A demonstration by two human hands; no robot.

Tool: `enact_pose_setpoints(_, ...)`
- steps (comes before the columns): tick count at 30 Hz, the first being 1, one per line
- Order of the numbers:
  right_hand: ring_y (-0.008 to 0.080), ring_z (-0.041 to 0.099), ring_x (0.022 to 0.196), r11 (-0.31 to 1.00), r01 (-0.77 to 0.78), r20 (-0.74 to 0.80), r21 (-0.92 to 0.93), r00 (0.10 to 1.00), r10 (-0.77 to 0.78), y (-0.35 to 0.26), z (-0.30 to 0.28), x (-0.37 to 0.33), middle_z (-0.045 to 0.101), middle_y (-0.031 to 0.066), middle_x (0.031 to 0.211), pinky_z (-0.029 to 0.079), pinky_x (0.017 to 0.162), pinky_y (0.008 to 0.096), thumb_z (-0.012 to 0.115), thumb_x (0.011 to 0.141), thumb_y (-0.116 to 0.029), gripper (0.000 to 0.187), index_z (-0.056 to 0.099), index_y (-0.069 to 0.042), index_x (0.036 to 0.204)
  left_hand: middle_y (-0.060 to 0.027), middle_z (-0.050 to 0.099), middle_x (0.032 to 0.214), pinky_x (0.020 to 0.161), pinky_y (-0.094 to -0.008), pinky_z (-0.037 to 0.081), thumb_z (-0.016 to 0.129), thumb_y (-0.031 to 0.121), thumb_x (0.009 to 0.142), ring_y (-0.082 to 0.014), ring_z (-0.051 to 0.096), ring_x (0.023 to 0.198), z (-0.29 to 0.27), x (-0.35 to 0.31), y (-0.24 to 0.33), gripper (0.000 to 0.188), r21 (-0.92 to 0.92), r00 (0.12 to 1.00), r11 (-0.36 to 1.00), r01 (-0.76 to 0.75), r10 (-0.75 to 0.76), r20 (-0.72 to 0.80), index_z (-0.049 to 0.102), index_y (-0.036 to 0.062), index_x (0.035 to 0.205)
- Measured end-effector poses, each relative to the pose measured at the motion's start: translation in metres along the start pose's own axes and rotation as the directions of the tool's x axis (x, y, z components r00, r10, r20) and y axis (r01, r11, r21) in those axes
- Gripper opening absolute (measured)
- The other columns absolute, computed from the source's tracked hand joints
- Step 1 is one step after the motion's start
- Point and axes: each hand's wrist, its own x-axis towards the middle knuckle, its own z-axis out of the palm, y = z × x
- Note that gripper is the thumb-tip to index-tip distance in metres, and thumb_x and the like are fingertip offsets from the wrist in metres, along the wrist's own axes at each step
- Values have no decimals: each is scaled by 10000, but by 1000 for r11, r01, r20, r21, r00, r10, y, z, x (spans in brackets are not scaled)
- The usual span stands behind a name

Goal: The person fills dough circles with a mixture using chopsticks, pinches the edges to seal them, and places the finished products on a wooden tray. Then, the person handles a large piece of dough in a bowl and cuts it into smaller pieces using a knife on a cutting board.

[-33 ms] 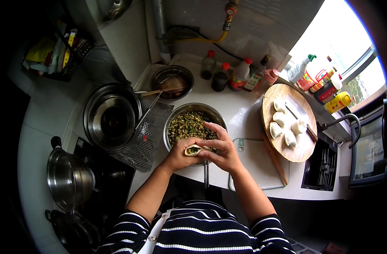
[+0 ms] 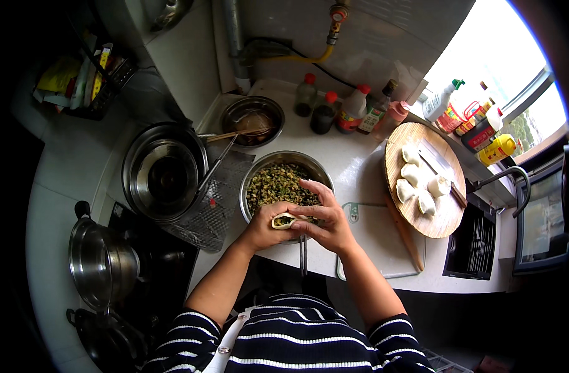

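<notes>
A dumpling (image 2: 284,221), its pale wrapper folded around chopped green filling and gaping at the near end, sits between my two hands. Cupped around it from the left is my left hand (image 2: 265,225). My right hand (image 2: 328,217) pinches the wrapper's other side, with its upper fingers raised. Both hands are over the near rim of a steel bowl (image 2: 326,177) of chopped green and brown filling (image 2: 278,186). Thin metal handles (image 2: 303,258) stick out below that bowl's near rim. To the right, several white dumplings (image 2: 412,174) lie on a round wooden board (image 2: 433,227) beside a knife (image 2: 443,168).
A rolling pin (image 2: 405,233) lies across a pale cutting board (image 2: 377,248). Bottles (image 2: 353,112) line the back wall, others stand on the windowsill. Leftward are a smaller bowl (image 2: 253,102) with chopsticks, stacked bowls (image 2: 138,161) and a steel pot (image 2: 88,267). A tap (image 2: 514,171) stands far right.
</notes>
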Motion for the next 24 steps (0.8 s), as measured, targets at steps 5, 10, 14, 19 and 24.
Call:
enact_pose_setpoints(5, 367, 427, 1268, 997, 58, -38, -59, 997, -60, -6, -3, -1, 531, 148, 1321, 334, 1058, 462, 788, 704, -153, 283, 752, -157, 985, -69, 675, 946, 791, -294, 501, 776, 56, 713, -162, 640, 878, 4, 4, 6, 308, 17, 998, 998, -61, 61, -9, 654, 25, 995)
enact_pose_setpoints(10, 370, 432, 1265, 994, 56, -102, -89, 993, -65, -11, -4, -5, 537, 152, 1320, 338, 1058, 448, 778, 704, -128, 266, 753, -141, 969, -73, 677, 951, 783, -295, 500, 788, 44, 691, -159, 641, 869, 9, 6, 4, 335, 23, 999, 999, -41, 41, 7, 663, 23, 1001)
enact_pose_setpoints(14, 373, 394, 1307, 994, 40, -137, -106, 989, -54, -12, -4, -9, 467, 176, 1396, 323, 1069, 437, 775, 708, -120, 266, 751, -135, 973, -75, 678, 935, 758, -289, 502, 788, 52, 697, -157, 644, 848, 12, 8, 6, 325, 19, 999, 999, -39, 39, 4, 662, 20, 994)
enact_pose_setpoints(19, 377, 334, 1360, 998, -36, -107, -46, 994, 31, -16, -5, -10, 372, 200, 1466, 307, 1080, 433, 789, 696, -110, 290, 749, -138, 982, -69, 668, 856, 703, -286, 495, 774, 44, 697, -134, 629, 786, 11, 12, 14, 274, 70, 999, 997, -38, 36, 26, 657, 17, 944)
enact_pose_setpoints(24, 384, 329, 1363, 996, 19, -83, -85, 996, -26, -8, -3, -7, 390, 200, 1454, 311, 1078, 432, 795, 687, -104, 286, 749, -131, 968, -49, 654, 815, 671, -273, 489, 749, 33, 689, -125, 616, 747, 12, 12, 18, 241, 17, 998, 999, 50, -51, 47, 668, 11, 915)
